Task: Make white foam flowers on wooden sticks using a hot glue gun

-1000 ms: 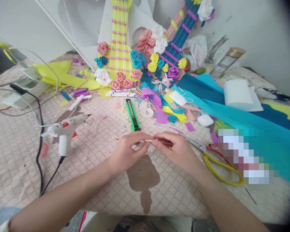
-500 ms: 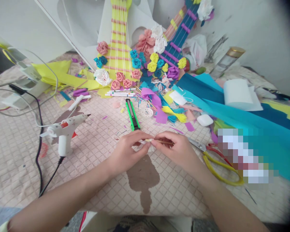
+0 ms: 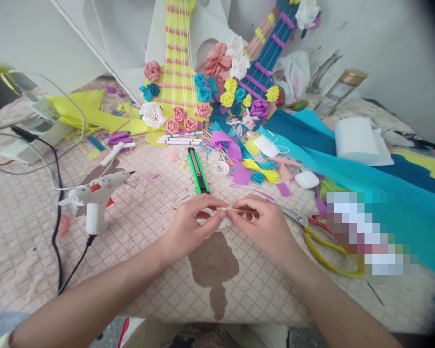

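Note:
Between my hands lies a thin wooden stick [image 3: 243, 210], roughly level. My right hand [image 3: 263, 220] pinches it near its left end, fingers curled along it. My left hand [image 3: 192, 222] closes thumb and forefinger at the stick's left tip, close against the right fingertips. A bit of white material shows by the fingertips, mostly hidden. Just beyond my left hand rests a green box cutter [image 3: 197, 170]. Scissors [image 3: 321, 246] with yellow and red handles lie beside my right forearm.
A white glue gun [image 3: 97, 198] with a black cord stands at left. Yellow [image 3: 177, 87] and blue [image 3: 264, 72] paper guitars with paper flowers lean at the back. Paper scraps [image 3: 241, 171] litter the middle; a white roll [image 3: 358, 140] and teal paper [image 3: 391, 203] lie right.
Both hands stay in nearly the same place. The fingertips have shifted slightly on the stick, and less of the white material shows by the left fingers.

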`<state>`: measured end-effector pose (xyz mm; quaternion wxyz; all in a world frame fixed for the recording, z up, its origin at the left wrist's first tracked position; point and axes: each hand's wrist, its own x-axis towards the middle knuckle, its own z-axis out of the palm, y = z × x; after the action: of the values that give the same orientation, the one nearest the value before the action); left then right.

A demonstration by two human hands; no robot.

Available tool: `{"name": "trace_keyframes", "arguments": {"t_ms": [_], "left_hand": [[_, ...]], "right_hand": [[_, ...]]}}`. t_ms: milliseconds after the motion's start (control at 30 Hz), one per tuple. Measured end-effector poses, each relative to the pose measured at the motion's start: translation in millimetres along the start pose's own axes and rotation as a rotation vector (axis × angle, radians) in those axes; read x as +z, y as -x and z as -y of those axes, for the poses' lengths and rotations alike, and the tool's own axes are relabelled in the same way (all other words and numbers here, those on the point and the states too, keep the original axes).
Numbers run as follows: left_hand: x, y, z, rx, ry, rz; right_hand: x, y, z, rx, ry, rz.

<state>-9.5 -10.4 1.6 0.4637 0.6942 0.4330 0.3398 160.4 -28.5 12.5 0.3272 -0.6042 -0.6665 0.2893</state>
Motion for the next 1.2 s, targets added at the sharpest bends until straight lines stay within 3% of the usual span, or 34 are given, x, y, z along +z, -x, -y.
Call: {"name": "trace_keyframes", "arguments": {"t_ms": [333, 700, 1033, 1200], "left_hand": [[0.6, -2.6, 0.9, 0.010, -0.107, -0.032], [1.3, -1.9, 2.3, 0.082, -0.203, -0.061], [0.5, -2.6, 1.6, 0.058, -0.172, -0.055], [0.2, -3.6, 2.2, 0.047, -0.145, -0.040]], "right_hand": [[-1.2, 0.3, -2.4, -0.059, 0.009, 0.067], [2.1, 1.5, -5.8, -0.171, 0.098, 0.000], [6.1, 1.5, -1.4, -0.102, 0.049, -0.072], [4.3, 1.7, -3.0, -0.057, -0.043, 0.024]]}}
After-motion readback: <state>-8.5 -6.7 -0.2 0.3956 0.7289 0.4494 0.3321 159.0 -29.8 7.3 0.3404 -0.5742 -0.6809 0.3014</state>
